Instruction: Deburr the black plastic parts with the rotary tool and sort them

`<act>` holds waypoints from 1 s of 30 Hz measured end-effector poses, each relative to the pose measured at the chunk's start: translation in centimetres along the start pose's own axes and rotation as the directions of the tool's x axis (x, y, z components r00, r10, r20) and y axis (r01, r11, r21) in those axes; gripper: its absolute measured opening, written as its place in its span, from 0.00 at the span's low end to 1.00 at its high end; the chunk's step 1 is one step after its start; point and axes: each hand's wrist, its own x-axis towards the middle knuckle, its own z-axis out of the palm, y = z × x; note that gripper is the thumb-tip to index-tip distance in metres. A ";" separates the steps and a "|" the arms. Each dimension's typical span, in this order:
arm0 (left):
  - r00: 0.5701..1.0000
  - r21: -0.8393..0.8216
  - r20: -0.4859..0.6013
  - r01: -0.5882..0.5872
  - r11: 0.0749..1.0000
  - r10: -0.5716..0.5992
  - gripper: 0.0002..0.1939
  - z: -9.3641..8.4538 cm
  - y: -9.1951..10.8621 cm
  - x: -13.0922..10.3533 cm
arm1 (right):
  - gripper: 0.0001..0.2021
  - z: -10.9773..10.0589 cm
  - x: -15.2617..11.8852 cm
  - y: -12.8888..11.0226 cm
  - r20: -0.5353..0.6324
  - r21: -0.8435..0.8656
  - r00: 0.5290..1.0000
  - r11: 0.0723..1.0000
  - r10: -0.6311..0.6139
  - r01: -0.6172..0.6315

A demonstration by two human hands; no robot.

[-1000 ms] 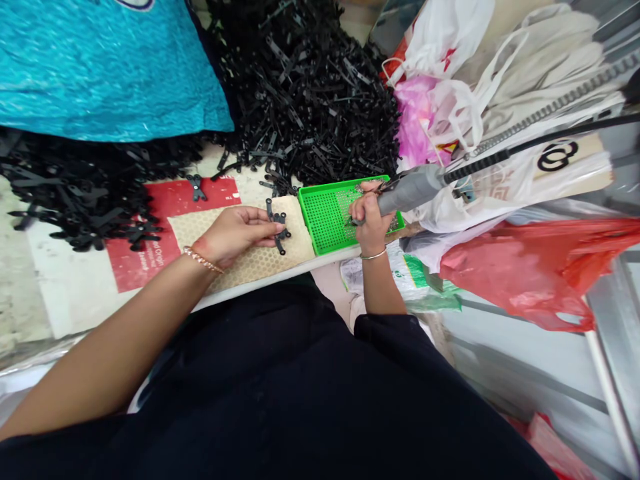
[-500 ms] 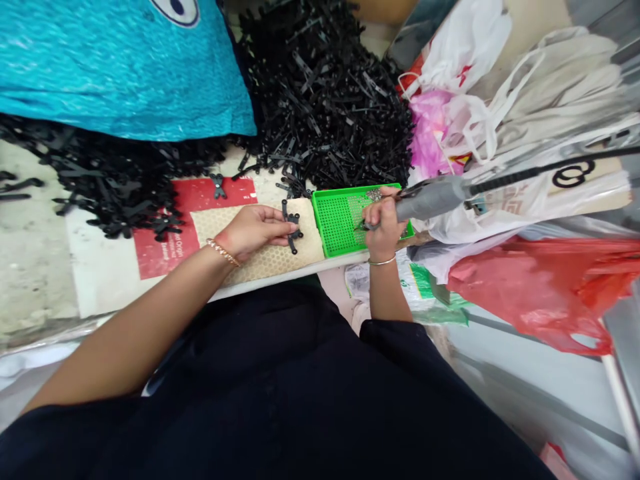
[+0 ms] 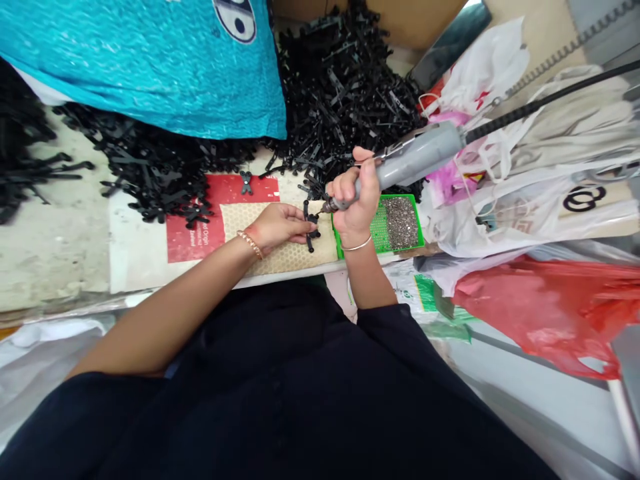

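Between its thumb and fingers, my left hand (image 3: 281, 228) pinches a small black plastic part (image 3: 311, 237) over the cream honeycomb-patterned mat (image 3: 270, 262). My right hand (image 3: 356, 203) is wrapped round a grey electric screwdriver (image 3: 417, 155), whose tip meets or nearly meets the black part; the exact contact is too small to tell. Partly behind my right hand lies a green perforated tray (image 3: 381, 233) with many small metal screws (image 3: 401, 223) at its right side. A lone black X-shaped piece (image 3: 246, 182) rests on the red printed sheet (image 3: 187, 233).
Large heaps of black parts (image 3: 340, 100) cover the back of the table, beside a blue bag (image 3: 150, 73). Plastic bags (image 3: 485, 73) stand at the back right, and a red bag (image 3: 545, 307) hangs at the right. The screwdriver's cable (image 3: 550, 100) runs off to the upper right.
My right hand has moved left from the green tray with the screwdriver, bringing its tip to the black part. My left hand still pinches that part. The view has shifted slightly.
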 end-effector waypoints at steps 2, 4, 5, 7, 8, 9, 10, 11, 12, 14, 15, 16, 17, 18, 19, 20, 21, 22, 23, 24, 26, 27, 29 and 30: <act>1.000 0.002 -0.002 0.002 1.000 -0.002 0.23 0.1 0.1 -0.1 | 0.32 0.2 0.0 0.3 -0.010 0.012 1.000 1.000 0.020 -0.020; 1.000 0.005 -0.002 0.003 1.000 -0.003 0.24 0.1 0.2 -0.1 | 0.31 0.2 -0.2 0.4 -0.021 0.042 1.000 0.999 0.020 -0.019; 1.000 0.006 0.001 0.002 1.000 -0.002 0.25 0.1 0.2 -0.1 | 0.31 0.3 -0.3 0.4 -0.025 0.050 1.000 0.999 0.017 -0.016; 1.000 0.009 0.013 -0.005 1.000 0.005 0.25 0.0 0.1 0.0 | 0.31 0.3 -0.4 0.6 -0.026 0.044 0.999 0.999 0.019 -0.018; 1.000 0.012 0.019 -0.010 1.000 0.009 0.25 0.0 0.1 0.0 | 0.32 0.3 -0.4 0.6 -0.024 0.033 0.999 0.999 0.023 -0.022; 1.000 0.015 0.026 -0.013 1.000 0.013 0.25 -0.1 0.1 0.0 | 0.32 0.4 -0.3 0.8 -0.019 0.020 0.999 0.999 0.026 -0.026; 0.999 0.018 0.032 -0.015 1.000 0.015 0.25 -0.1 0.0 0.1 | 0.32 0.4 -0.3 0.9 -0.010 0.009 1.000 1.000 0.025 -0.025; 0.999 0.020 0.036 -0.016 1.000 0.016 0.25 -0.1 0.0 0.1 | 0.32 0.4 -0.3 0.9 -0.001 0.004 1.000 1.000 0.018 -0.018; 0.999 0.021 0.039 -0.016 1.000 0.016 0.25 -0.2 -0.1 0.1 | 0.32 0.4 -0.2 1.0 0.006 0.009 1.000 1.000 0.006 -0.006; 0.999 0.019 0.040 -0.013 1.000 0.012 0.25 -0.2 -0.1 0.2 | 0.29 0.4 -0.3 1.0 0.000 0.057 1.000 0.998 -0.025 0.025; 0.999 0.019 0.037 -0.011 1.000 0.010 0.25 -0.2 -0.2 0.3 | 0.28 0.5 -0.3 1.0 -0.012 0.089 0.999 0.995 -0.035 0.036; 0.999 0.019 0.033 -0.009 1.000 0.009 0.25 -0.2 -0.2 0.3 | 0.27 0.5 -0.4 0.9 -0.028 0.113 0.999 0.993 -0.037 0.040; 1.000 0.019 0.028 -0.009 1.000 0.008 0.25 -0.3 -0.2 0.3 | 0.27 0.5 -0.5 0.9 -0.045 0.123 0.999 0.992 -0.029 0.034; 1.000 0.018 0.025 -0.009 1.000 0.009 0.25 -0.3 -0.3 0.3 | 0.27 0.6 -0.5 0.9 -0.060 0.118 0.998 0.993 -0.013 0.020; 1.000 0.019 0.023 -0.010 1.000 0.010 0.25 -0.3 -0.3 0.4 | 0.28 0.6 -0.6 0.9 -0.072 0.104 0.997 0.995 0.005 0.003; 1.000 0.019 0.022 -0.011 1.000 0.010 0.25 -0.3 -0.3 0.4 | 0.28 0.6 -0.7 0.9 -0.080 0.090 0.997 0.996 0.016 -0.009; 1.000 0.020 0.021 -0.012 1.000 0.011 0.25 -0.3 -0.3 0.3 | 0.28 0.7 -0.7 0.9 -0.082 0.084 0.996 0.996 0.018 -0.011; 1.000 0.021 0.023 -0.013 1.000 0.012 0.25 -0.3 -0.3 0.3 | 0.28 0.7 -0.7 1.0 -0.077 0.088 0.997 0.996 0.012 -0.005; 1.000 0.021 0.025 -0.013 1.000 0.012 0.25 -0.3 -0.3 0.3 | 0.27 0.7 -0.8 1.0 -0.068 0.101 0.998 0.995 -0.002 0.009; 1.000 0.020 0.027 -0.011 1.000 0.011 0.25 -0.3 -0.3 0.3 | 0.26 0.7 -0.8 1.0 -0.060 0.115 0.998 0.993 -0.020 0.027; 1.000 0.017 0.029 -0.009 1.000 0.008 0.25 -0.3 -0.3 0.3 | 0.25 0.8 -0.9 0.9 -0.049 0.129 0.998 0.990 -0.043 0.049; 1.000 0.017 0.029 -0.007 1.000 0.006 0.25 -0.3 -0.3 0.3 | 0.25 0.9 -0.9 0.8 -0.049 0.125 0.998 0.991 -0.045 0.051; 1.000 0.021 0.024 -0.004 1.000 0.003 0.25 -0.3 -0.3 0.3 | 0.25 1.0 -1.0 0.5 -0.059 0.117 0.997 0.992 -0.041 0.048; 1.000 0.023 0.022 -0.003 1.000 0.002 0.25 -0.3 -0.2 0.3 | 0.25 1.1 -1.0 0.4 -0.066 0.114 0.997 0.992 -0.038 0.045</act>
